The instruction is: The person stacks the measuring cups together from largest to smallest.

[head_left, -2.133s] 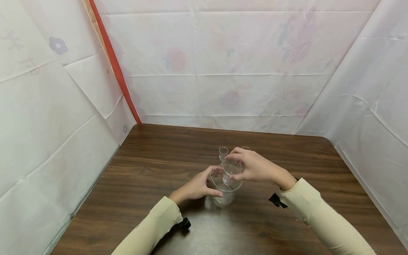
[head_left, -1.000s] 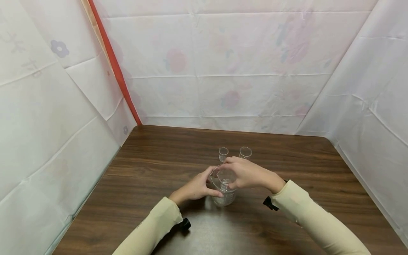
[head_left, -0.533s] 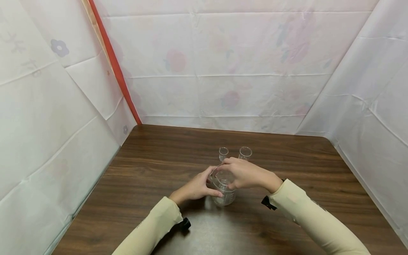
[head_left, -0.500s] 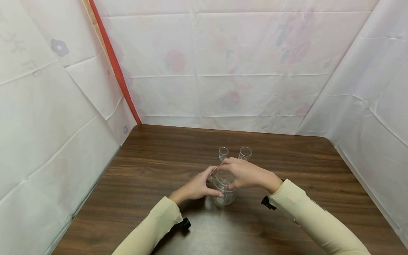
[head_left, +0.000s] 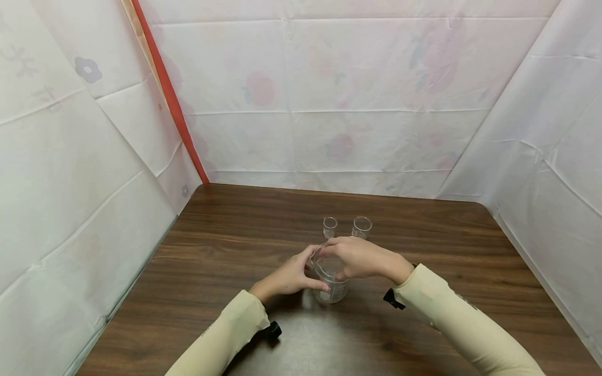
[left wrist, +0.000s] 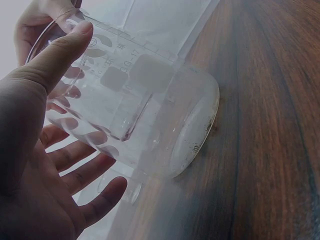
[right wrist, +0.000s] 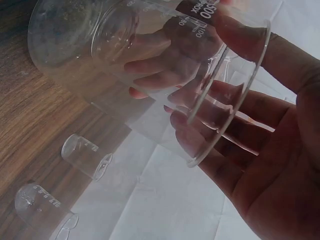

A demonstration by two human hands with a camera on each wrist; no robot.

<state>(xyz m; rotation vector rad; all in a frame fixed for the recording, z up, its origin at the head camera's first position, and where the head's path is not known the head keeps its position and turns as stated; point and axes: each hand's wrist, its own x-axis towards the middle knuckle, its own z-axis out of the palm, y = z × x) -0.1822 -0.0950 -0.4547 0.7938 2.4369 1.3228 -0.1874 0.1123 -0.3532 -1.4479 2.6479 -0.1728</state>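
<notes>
A large clear glass beaker (head_left: 335,293) stands upright on the wooden table, printed with white markings. My left hand (head_left: 290,274) grips its left side, thumb (left wrist: 62,52) in front and fingers spread around the far side. Inside it sits a smaller glass beaker (right wrist: 112,35), whose base looks raised above the large one's bottom in the left wrist view. With fingertips dipping into the large beaker's mouth, my right hand (head_left: 362,258) holds the smaller beaker near its rim. Glass overlaps make the exact finger contact hard to see.
Two little glass beakers stand behind the hands: a tiny one (head_left: 330,227) on the left and a slightly bigger one (head_left: 362,226) on the right. White patterned sheets (head_left: 301,141) hang around the brown table (head_left: 235,224).
My right hand has lowered the smaller beaker from above the large beaker's mouth down into it, dropping slightly further since half a second ago. The left hand has stayed put.
</notes>
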